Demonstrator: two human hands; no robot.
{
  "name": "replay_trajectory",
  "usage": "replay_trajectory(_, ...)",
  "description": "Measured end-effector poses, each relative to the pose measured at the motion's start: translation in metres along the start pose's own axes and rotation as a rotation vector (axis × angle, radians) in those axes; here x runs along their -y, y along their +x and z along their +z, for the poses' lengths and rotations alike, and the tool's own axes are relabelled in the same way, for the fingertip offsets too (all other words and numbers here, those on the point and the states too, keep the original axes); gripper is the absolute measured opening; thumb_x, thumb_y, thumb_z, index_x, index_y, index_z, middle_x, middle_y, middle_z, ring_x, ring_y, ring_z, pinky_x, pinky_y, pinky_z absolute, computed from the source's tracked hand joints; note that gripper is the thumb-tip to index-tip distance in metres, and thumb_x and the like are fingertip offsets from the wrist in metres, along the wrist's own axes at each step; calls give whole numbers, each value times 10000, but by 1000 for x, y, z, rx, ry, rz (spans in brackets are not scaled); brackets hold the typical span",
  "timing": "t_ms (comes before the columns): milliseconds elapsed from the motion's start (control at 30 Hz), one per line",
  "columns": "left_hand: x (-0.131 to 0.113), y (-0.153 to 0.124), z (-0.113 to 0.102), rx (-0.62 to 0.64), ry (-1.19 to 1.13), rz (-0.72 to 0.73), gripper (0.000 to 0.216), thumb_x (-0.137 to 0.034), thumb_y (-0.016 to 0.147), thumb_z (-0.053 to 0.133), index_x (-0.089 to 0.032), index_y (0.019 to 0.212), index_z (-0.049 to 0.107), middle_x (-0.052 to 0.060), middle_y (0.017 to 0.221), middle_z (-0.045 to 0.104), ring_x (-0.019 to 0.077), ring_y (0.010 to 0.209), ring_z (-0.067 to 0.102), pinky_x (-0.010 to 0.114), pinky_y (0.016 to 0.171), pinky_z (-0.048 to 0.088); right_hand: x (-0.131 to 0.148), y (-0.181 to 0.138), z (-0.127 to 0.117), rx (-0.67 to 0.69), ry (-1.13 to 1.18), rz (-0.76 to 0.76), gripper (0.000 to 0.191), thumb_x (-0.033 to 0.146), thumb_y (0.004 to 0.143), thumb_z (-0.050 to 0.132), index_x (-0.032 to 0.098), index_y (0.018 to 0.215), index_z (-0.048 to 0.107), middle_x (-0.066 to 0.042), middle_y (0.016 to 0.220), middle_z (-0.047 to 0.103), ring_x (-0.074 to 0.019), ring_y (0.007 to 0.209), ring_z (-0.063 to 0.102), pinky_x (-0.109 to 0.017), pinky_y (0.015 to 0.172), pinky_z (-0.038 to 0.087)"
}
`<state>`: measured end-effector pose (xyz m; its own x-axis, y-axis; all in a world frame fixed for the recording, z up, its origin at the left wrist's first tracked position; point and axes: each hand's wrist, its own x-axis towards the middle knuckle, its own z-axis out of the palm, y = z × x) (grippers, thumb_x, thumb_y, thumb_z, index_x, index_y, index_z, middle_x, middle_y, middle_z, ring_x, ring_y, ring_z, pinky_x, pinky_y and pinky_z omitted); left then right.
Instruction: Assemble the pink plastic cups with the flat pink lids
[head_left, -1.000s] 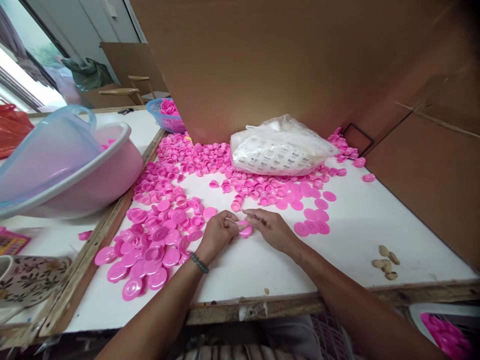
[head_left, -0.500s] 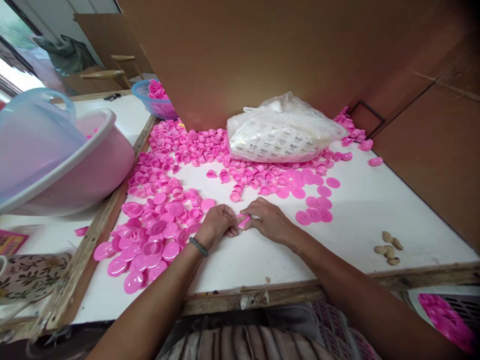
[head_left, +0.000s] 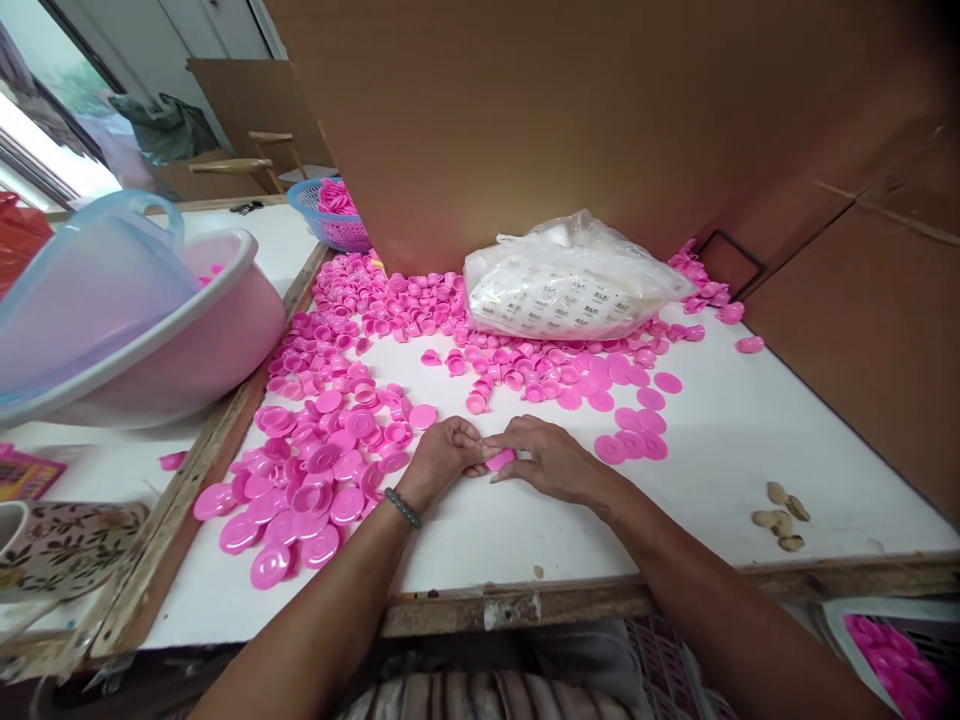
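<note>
Brown cardboard (head_left: 562, 120) walls off the far side of our white bench (head_left: 720, 450), and a clear plastic bag of printed white packets (head_left: 574, 290) leans near it over small pink cups (head_left: 431, 310). Between our two hands, just above the bare middle of the bench, is a pink round piece (head_left: 500, 461). Our left hand (head_left: 448, 452) pinches its left edge with fingertips bunched; our right hand (head_left: 559, 462) has the forefinger over the top and the thumb below, so that grip closes on the other edge.

What has changed is mostly this right hand: a second ago its fingers lay stretched out across the top, and now they curl round the piece. We take that to mean the work is at a fine pressing or fitting stage, with the piece not yet let go, though the fingers hide too much to tell what is being fitted.

Around us nothing else seems to have moved. Pink saucers (head_left: 347, 505) lie heaped to the left, overlapping, and thin pink discs (head_left: 628, 446) sit flat to the right of our right hand, well apart from the saucers.
</note>
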<state>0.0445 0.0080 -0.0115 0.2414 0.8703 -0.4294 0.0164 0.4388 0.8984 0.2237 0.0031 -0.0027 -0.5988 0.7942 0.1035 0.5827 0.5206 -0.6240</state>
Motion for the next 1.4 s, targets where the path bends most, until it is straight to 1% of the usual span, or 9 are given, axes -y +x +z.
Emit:
replay_trajectory(367, -9, 4, 4, 8, 60, -123, 396, -163, 480, 811, -127, 682, 472, -44, 503, 561, 93, 434, 583, 180, 438, 487, 1, 5, 6, -30, 28, 140, 299, 418, 615, 750, 174, 674, 587, 28, 650, 506, -109, 640, 439, -209, 541, 280)
replay_trajectory(600, -3, -3, 2, 50, 150, 13, 343, -259, 579, 754, -141, 760, 488, -42, 533, 546, 98, 483, 568, 205, 487, 460, 11, -3, 2, 12, 68, 215, 286, 445, 722, 649, 244, 925, 631, 14, 754, 566, -136, 716, 506, -228, 587, 338)
replay_trajectory(767, 3, -12, 11, -11, 446, 242, 310, -295, 603, 720, -170, 821, 539, -44, 617, 539, 81, 543, 491, 181, 492, 365, 15, -28, -30, -28, -320, 502, 591, 448, 762, 596, 216, 1282, 436, -95, 973, 555, -242, 883, 502, -289, 623, 386)
replay_trajectory(933, 2, -17, 23, 4, 648, 325, 142, -252, 659, 657, -189, 742, 561, -45, 587, 518, 94, 537, 457, 186, 475, 300, -17, -69, -43, -146, -644, 711, 484, 452, 755, 600, 187, 1155, 536, -153, 1039, 526, -282, 901, 479, -341, 664, 399)
replay_trajectory(1000, -8, -23, 17, -79, 768, 380, 81, -223, 697, 610, -193, 761, 571, -31, 574, 535, 108, 524, 474, 196, 474, 297, -22, -74, -36, -100, -612, 652, 338, 411, 792, 564, 200, 1056, 582, -131, 987, 540, -265, 879, 485, -338, 664, 402)
replay_trajectory(1100, -36, -38, -11, -363, 1019, 426, 130, -251, 778, 522, -185, 874, 580, 10, 602, 573, 140, 533, 517, 212, 478, 323, -9, -59, -22, -67, -487, 551, 163, 336, 818, 543, 218, 906, 613, -86, 903, 545, -225, 828, 501, -300, 619, 405)
replay_trajectory(1200, -67, -57, -54, -709, 1190, 305, 219, -311, 830, 453, -171, 964, 555, 35, 662, 601, 162, 540, 544, 234, 485, 372, 9, -28, -17, -60, -376, 413, 89, 258, 822, 545, 208, 839, 617, -52, 820, 537, -169, 728, 513, -251, 538, 390)
replay_trajectory(1300, -85, -71, -84, -931, 1367, 239, 253, -329, 806, 491, -161, 987, 545, 67, 797, 628, 234, 706, 591, 311, 584, 439, 10, 2, -22, -189, -411, 300, 133, 236, 845, 522, 168, 779, 615, -57, 763, 524, -152, 673, 502, -238, 469, 362)
replay_trajectory(1400, -78, -72, -79, -913, 1346, 310, 297, -349, 808, 494, -156, 1029, 534, 89, 916, 616, 235, 769, 592, 311, 590, 456, -9, 20, -25, -259, -516, 320, 157, 253, 828, 553, 159, 712, 602, -60, 743, 515, -150, 646, 484, -240, 436, 329)
